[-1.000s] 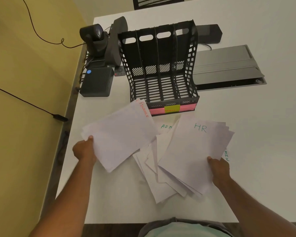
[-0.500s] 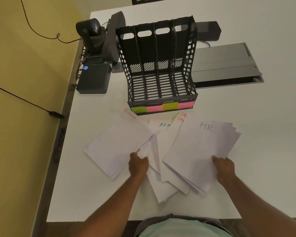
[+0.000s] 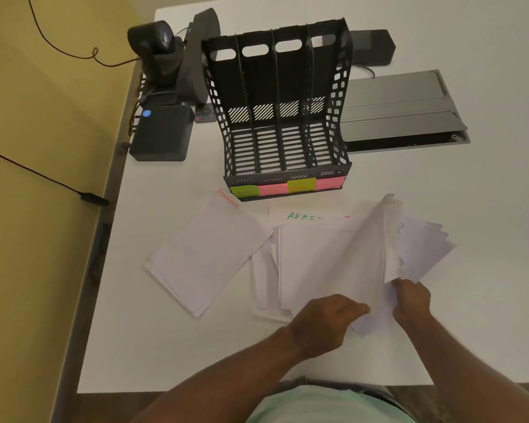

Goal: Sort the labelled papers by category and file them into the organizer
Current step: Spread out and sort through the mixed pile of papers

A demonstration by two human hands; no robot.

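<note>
A black slotted organizer (image 3: 283, 114) stands empty at the middle of the white table, with green, pink and yellow sticky labels along its front lip. A FINANCE stack (image 3: 205, 254) lies flat at the left, untouched. In the middle lies a loose pile with an ADMIN sheet (image 3: 303, 216) showing at its top. My left hand (image 3: 324, 322) pinches the near edge of sheets in that pile. My right hand (image 3: 411, 300) grips the HR stack (image 3: 422, 248), and one of its sheets (image 3: 379, 239) is lifted and curled upward.
A black webcam (image 3: 156, 47) on a stand and a dark box (image 3: 162, 135) sit at the left rear, with cables over the table's left edge. A grey flat device (image 3: 400, 108) lies right of the organizer. A black speaker (image 3: 370, 45) sits behind it.
My left hand let go of the FINANCE stack, which now lies on the table, and moved right to the middle pile. My right hand tilted sheets of the HR stack upward.
</note>
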